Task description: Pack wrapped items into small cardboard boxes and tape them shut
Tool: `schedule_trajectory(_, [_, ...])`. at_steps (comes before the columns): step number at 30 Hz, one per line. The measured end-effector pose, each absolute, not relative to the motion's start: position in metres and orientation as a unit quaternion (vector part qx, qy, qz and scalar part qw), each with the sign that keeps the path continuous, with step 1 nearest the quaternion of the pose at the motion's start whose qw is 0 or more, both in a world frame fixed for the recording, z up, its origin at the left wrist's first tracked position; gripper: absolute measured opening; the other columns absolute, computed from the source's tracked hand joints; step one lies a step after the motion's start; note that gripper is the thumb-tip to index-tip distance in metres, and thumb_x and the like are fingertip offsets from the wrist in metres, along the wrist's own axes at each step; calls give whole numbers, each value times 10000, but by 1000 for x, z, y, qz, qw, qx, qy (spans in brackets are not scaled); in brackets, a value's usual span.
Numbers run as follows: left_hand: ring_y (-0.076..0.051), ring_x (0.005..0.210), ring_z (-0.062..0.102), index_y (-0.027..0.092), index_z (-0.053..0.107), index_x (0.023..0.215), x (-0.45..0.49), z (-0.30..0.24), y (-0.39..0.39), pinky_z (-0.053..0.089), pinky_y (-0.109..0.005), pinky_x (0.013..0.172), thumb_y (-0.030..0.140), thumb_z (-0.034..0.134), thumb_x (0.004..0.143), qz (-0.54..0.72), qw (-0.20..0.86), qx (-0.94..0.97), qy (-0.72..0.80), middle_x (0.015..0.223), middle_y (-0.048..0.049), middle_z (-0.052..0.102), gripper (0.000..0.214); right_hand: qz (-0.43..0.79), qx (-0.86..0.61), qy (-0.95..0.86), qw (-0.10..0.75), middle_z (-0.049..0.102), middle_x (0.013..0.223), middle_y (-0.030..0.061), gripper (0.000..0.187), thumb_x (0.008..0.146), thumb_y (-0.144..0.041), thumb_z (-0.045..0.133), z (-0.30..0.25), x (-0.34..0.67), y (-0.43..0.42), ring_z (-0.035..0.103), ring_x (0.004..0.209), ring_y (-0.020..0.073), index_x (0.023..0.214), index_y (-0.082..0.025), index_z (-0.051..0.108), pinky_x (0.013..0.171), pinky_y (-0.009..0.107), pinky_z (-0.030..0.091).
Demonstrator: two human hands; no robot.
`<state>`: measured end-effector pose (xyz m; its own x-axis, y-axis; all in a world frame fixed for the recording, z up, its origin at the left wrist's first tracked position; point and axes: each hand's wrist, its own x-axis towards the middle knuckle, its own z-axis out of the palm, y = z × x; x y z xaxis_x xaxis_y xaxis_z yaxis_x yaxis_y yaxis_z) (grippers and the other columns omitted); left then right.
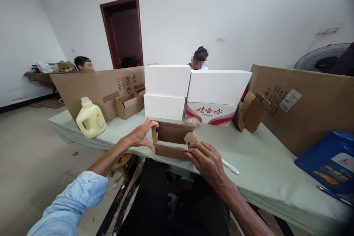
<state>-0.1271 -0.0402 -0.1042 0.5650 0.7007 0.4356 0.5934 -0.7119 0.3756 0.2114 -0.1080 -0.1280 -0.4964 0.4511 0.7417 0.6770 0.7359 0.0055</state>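
An open brown cardboard box (173, 152) rests at the table's front edge, and the pale cloth shows through its open frame. My left hand (142, 134) grips its left end, with the thumb low and the fingers over the top corner. At the right end my right hand (206, 156) has its fingers closed on the box's edge, beside a raised end flap (191, 138). A white-handled tool (231, 166) lies on the cloth just right of my right hand; its other end is hidden behind that hand.
White boxes (167, 81) and a red-and-white printed carton (211, 113) stand behind. Small cardboard boxes (129, 106) sit beside them. A yellow jug (91, 120) is left; a blue jug (329, 162) and pen (333, 194) are right. Large cardboard sheets (306, 107) flank the table. Two people sit beyond.
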Motion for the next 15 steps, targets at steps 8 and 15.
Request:
schedule_trajectory(8, [-301,1170,601,269,443,1322,-118,-132,-49,569,-483,1018,459,1048,504,353,119,849,375,1350,-91,526,1035,-85,-276,-916,280,763,1264,112,214,1085,-319,571,-106,218,-95,680,1120,266,1012,-235,755,926,415,563])
schedule_trajectory(15, [-300,1174,599,256,439,1299,-115,-134,-50,564,-480,1034,424,1052,512,363,103,850,368,1348,-89,524,1011,-146,-287,-940,112,735,1092,105,262,886,-427,846,-86,214,-73,646,1011,287,1021,-217,766,885,417,525])
